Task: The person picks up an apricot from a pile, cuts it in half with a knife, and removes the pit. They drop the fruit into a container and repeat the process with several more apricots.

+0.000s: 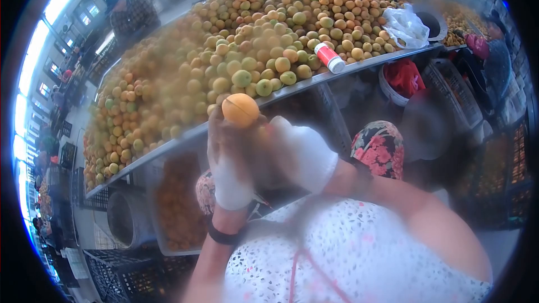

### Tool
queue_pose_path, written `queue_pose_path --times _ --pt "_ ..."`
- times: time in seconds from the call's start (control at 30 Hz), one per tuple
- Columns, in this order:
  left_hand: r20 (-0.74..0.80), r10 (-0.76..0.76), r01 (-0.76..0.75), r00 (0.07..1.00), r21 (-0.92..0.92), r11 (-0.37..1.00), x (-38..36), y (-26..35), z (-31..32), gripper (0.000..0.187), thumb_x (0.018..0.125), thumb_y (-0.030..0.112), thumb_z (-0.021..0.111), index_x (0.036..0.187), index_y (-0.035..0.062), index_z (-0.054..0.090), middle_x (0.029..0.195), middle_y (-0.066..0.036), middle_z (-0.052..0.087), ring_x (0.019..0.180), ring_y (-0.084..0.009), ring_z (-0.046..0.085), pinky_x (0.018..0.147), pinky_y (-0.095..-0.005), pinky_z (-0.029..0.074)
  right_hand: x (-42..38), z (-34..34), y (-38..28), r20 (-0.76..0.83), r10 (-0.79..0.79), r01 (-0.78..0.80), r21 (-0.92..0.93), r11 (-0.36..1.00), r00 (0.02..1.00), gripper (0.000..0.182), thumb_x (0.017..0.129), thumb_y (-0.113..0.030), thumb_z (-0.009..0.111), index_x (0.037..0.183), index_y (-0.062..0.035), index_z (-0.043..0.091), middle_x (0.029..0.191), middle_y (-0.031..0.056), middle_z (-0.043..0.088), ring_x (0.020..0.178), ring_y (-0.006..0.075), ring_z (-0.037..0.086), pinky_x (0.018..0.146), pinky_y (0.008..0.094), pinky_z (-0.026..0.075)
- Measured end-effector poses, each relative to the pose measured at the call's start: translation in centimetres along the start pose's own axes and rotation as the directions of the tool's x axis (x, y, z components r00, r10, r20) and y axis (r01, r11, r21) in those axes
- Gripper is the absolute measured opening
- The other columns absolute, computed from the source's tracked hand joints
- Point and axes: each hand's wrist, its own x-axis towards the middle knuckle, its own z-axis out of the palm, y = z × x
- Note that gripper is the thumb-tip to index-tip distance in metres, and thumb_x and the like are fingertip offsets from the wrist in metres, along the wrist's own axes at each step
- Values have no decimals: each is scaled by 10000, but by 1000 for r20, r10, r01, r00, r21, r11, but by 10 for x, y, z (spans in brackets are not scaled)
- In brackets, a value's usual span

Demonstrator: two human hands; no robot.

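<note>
A single orange apricot with a dark line running across its skin sits at the fingertips of my left hand, which is closed around its lower side. White gloves cover both hands. Close beside it, my right hand is curled inward with its fingers near the fruit; a blur hides the fingertips and whatever they may hold. Both hands are above my lap, just short of the metal edge of a sorting table. A big heap of apricots in yellow, green and orange covers that table.
On the table's rim lies a red and white bottle, with a clear plastic bag farther right. Below stand a crate of orange fruit, a metal bucket and a basin with red cloth. Other people are around.
</note>
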Motion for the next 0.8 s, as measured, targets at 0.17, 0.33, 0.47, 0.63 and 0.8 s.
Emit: queue_pose_path --times 0.17,0.33,0.47,0.63,0.8 --pt "-59 -161 171 985 315 934 4 -20 -19 605 976 580 493 1202 19 524 1045 -91 608 942 -167 573 819 -301 458 -6 8 8 -23 10 -10 7 1000 1000 219 968 -220 565 971 -9 509 621 211 599 613 405 632 516 479 471" --pt "8 -252 252 968 21 968 5 -16 -26 560 990 537 505 1196 18 543 1000 -52 602 901 -130 565 796 -287 457 -4 8 8 11 32 -32 -3 999 999 193 962 -202 573 942 -19 516 631 211 605 625 409 635 523 477 472" --pt "66 71 -94 995 504 859 16 -16 -26 378 1048 338 464 1129 -11 585 981 -45 625 871 -100 577 770 -257 475 -6 22 15 6 85 -85 78 993 996 168 955 -181 571 949 -25 510 635 211 610 615 408 633 519 482 473" --pt "-157 -255 247 954 -72 966 14 -40 -35 551 923 555 610 1084 29 596 932 -75 641 796 -150 625 719 -281 525 1 25 20 18 29 -29 -37 999 999 138 935 -144 594 929 -25 525 669 203 625 628 401 640 511 460 468" --pt "-160 -248 197 955 -282 939 6 -29 -46 487 946 498 606 1097 35 608 930 -57 639 811 -153 602 732 -293 503 9 -8 -18 17 -30 26 175 984 999 50 923 -51 592 968 -32 581 731 147 646 664 266 675 563 347 504"
